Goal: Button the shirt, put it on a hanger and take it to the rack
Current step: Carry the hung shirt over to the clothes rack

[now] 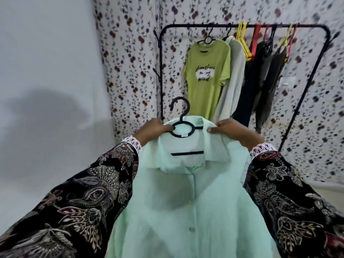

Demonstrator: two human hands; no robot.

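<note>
A pale mint shirt point(186, 202) hangs buttoned on a black hanger point(183, 127), held up in front of me. My left hand point(151, 132) grips the hanger's ring and the shirt's left shoulder. My right hand point(234, 133) pinches the collar and right shoulder. The hanger's hook points up, free of any rail. The black clothes rack point(242, 26) stands ahead against the floral wall, a little beyond the shirt.
On the rack hang a lime green T-shirt point(206, 75), a whitish garment point(234, 81) and dark clothes point(264, 81), with empty yellow and red hangers point(247, 45) between them. A plain grey wall is on the left.
</note>
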